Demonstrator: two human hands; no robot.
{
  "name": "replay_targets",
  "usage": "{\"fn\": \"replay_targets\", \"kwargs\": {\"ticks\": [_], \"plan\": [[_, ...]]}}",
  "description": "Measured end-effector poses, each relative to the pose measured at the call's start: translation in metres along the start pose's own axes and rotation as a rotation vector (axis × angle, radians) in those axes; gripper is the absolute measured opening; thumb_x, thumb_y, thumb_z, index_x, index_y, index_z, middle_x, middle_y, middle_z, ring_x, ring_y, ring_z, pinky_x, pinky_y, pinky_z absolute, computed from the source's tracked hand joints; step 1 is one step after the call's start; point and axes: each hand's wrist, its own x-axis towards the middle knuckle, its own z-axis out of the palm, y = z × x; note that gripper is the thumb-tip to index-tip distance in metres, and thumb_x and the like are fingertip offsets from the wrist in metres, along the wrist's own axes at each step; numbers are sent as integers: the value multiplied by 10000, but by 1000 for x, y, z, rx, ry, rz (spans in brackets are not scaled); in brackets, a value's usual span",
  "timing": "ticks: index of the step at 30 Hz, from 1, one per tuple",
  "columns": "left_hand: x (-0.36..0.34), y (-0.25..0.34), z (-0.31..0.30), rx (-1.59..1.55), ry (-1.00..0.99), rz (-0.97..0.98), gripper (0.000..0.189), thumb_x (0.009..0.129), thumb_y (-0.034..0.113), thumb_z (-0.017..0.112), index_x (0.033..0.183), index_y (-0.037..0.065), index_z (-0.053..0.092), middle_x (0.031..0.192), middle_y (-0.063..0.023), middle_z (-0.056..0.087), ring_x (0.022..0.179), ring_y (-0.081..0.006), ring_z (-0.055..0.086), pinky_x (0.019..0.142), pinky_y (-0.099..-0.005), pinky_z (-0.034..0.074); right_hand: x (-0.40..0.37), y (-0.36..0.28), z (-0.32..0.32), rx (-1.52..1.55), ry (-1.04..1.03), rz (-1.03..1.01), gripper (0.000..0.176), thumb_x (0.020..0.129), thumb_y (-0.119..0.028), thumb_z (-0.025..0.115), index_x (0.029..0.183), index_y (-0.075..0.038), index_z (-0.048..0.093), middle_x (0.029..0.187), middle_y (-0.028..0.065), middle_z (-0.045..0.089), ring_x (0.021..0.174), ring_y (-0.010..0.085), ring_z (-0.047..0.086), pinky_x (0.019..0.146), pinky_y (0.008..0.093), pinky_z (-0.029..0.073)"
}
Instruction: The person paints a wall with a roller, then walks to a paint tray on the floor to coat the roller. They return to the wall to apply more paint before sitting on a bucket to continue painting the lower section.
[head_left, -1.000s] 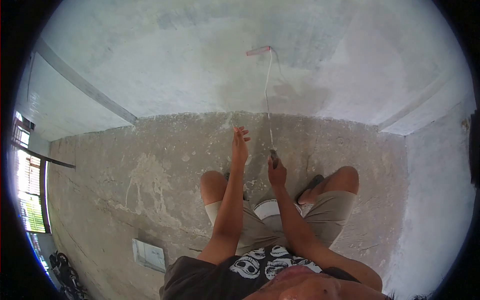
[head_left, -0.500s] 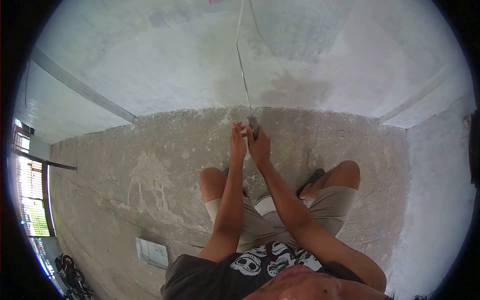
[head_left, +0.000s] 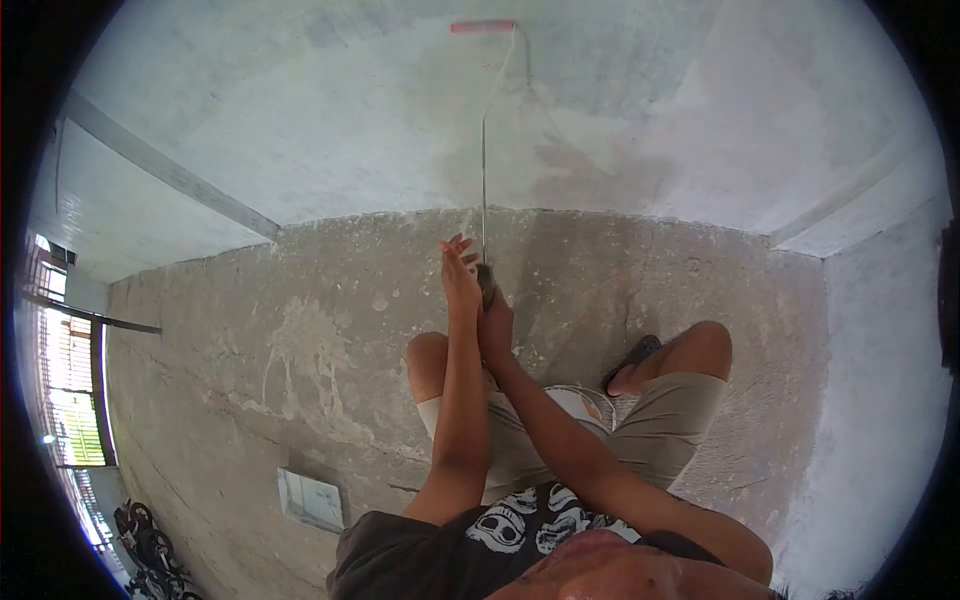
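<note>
A paint roller with a pink sleeve (head_left: 482,27) rests against the pale wall near the top of the view. Its thin metal rod runs down toward me to a dark handle (head_left: 487,285). My right hand (head_left: 496,325) is wrapped around that handle. Just left of the handle, my left hand (head_left: 459,272) is raised with its fingers apart, holding nothing. The left palm is right beside the grip, and the forearms overlap near the wrists.
Between my legs stands a white bucket (head_left: 578,405), partly covered by my right arm. A white rectangular panel (head_left: 311,499) lies on the worn concrete floor (head_left: 220,370) at lower left. Motorbikes (head_left: 150,550) are parked by the barred opening (head_left: 80,400). Walls close in at front and right.
The roller has come down the wall, so its pink sleeve is now in view. My right hand has drawn back toward me with the handle; my left hand shifted left, fingers spreading.
</note>
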Motion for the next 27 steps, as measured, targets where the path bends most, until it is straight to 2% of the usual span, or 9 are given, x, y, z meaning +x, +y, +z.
{"fn": "replay_targets", "kwargs": {"ticks": [2, 5, 12, 14, 18, 20, 23, 26, 27], "plan": [[1, 17, -7, -20, 26, 45, 823, 942, 691, 199, 1380, 33, 432, 1252, -129, 552, 986, -233, 553, 877, -403, 400, 16, -28, -9, -1, -75, 97, 500, 950, -453, 490, 1123, 6, 583, 973, 289, 640, 953, 457, 614, 765, 482, 477], [2, 14, -11, -4, 64, 22, 809, 946, 683, 209, 1368, 35, 448, 1233, -116, 562, 962, -222, 554, 856, -380, 405, 19, -18, -12, -31, -67, 103, 497, 950, -447, 492, 1138, 3, 587, 1000, 291, 637, 980, 462, 605, 790, 478, 478], [5, 7, -5, -2, 78, 39, 812, 946, 683, 211, 1352, 27, 466, 1220, -124, 566, 956, -209, 549, 833, -358, 407, -32, 57, -4, -53, 0, 106, 508, 948, -443, 497, 1158, 10, 589, 1008, 296, 636, 988, 462, 601, 820, 486, 473], [5, 2, -8, -27, 51, 62, 805, 952, 673, 219, 1352, 18, 462, 1204, -134, 569, 958, -208, 547, 826, -342, 408, -38, 57, 1, -110, 84, 96, 496, 937, -436, 539, 1051, 42, 609, 844, 280, 638, 852, 428, 646, 717, 448, 480], [-3, 16, -8, 4, 81, 26, 798, 960, 658, 228, 1350, 1, 457, 1194, -142, 568, 958, -214, 546, 846, -343, 416, -17, 15, 6, -80, 66, 66, 480, 942, -425, 538, 1023, 41, 613, 842, 282, 639, 849, 426, 649, 708, 443, 483], [1, 7, -11, -11, 81, 56, 798, 966, 647, 230, 1344, -18, 457, 1191, -155, 568, 958, -228, 551, 865, -357, 430, -3, -22, -1, -25, -13, 68, 486, 942, -443, 518, 1015, 28, 614, 922, 275, 647, 903, 447, 632, 752, 469, 480], [2, 6, -11, -11, 73, 74, 792, 972, 634, 233, 1336, -32, 460, 1199, -174, 563, 960, -236, 555, 872, -368, 444, 16, -44, -7, 11, -53, 97, 487, 940, -447, 524, 964, 33, 603, 915, 272, 644, 887, 446, 631, 737, 461, 479], [2, 7, -10, 46, 41, 39, 815, 941, 690, 156, 1380, 65, 440, 1289, -159, 549, 1089, -290, 561, 930, -469, 386, 18, -14, -1, -10, -6, 23, 493, 940, -448, 525, 983, 37, 607, 934, 272, 645, 887, 451, 627, 738, 460, 480], [4, 6, -9, 41, 45, 42, 815, 941, 690, 156, 1380, 65, 440, 1289, -159, 549, 1089, -290, 561, 930, -469, 386, 16, 11, 4, -13, -9, 17, 493, 940, -448, 525, 983, 37, 607, 934, 272, 645, 887, 451, 627, 738, 460, 480]]}}
